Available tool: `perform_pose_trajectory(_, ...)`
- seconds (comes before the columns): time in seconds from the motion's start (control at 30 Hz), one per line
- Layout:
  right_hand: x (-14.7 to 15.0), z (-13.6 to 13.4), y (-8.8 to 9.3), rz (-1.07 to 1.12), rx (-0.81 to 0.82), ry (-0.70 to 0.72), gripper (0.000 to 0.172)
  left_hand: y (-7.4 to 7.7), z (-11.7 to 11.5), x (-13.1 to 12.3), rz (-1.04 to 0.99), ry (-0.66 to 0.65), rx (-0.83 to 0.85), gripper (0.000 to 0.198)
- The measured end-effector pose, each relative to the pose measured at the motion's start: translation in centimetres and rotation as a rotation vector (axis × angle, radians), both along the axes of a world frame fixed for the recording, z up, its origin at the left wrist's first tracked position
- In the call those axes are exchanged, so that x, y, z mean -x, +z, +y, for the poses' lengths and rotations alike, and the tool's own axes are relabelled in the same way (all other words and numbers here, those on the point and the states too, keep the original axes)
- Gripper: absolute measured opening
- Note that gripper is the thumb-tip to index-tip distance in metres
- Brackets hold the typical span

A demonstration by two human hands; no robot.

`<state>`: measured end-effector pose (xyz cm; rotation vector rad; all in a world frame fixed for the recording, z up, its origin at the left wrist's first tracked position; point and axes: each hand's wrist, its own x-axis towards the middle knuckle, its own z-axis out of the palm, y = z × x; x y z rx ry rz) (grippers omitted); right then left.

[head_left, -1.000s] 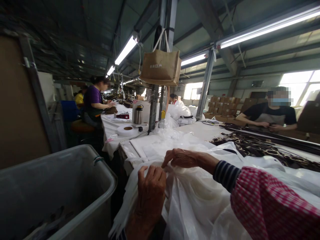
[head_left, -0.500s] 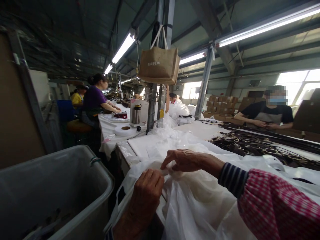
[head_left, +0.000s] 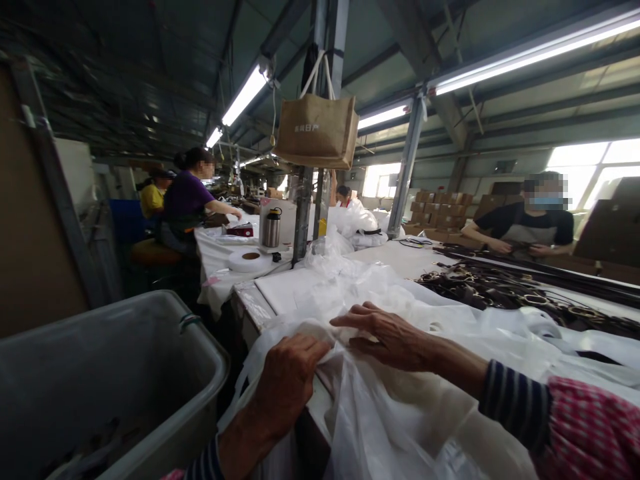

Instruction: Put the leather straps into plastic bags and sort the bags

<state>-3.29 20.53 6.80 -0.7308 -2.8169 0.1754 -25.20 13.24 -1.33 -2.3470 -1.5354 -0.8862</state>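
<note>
A heap of thin white plastic bags lies over the near edge of the white worktable. My left hand is closed, pinching the edge of a bag at the table's corner. My right hand lies flat on the same plastic just to the right, its fingers stretched out and pointing left toward my left hand. The two hands nearly touch.
A large grey bin stands at lower left. Dark straps with metal rings are piled on the table's right. A tape roll and a steel flask sit beyond, under a hanging jute bag. Other people work at the tables.
My right hand has gone from a pinch to lying flat with fingers stretched on the plastic. My left hand has slid a little lower and keeps its grip on the bag's edge.
</note>
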Motion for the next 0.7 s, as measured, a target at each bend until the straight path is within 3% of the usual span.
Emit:
perform_pose_trajectory(0.17, -1.5, -3.5, -2.5, 0.167, -0.172, -0.2, 0.052, 1.3, -0.1, -0.3, -0.026, -0.029, 0.136, 0.03)
perform_pose_trajectory(0.27, -2.0, -5.2, -3.7, 0.128, -0.179, -0.29, 0.039, 1.4, -0.2, -0.5, -0.01, 0.0, 0.179, 0.033)
perform_pose_trajectory(0.5, -0.8, -7.2, -4.2, 0.154, 0.122, -0.434, 0.049, 1.4, -0.2, -0.7, -0.052, 0.035, 0.249, 0.035)
perform_pose_trajectory(0.7, 1.8, -9.1, -3.2, -0.02, 0.198, -0.437, 0.029, 0.9, 0.2, -0.8, -0.049, 0.093, 0.221, 0.033)
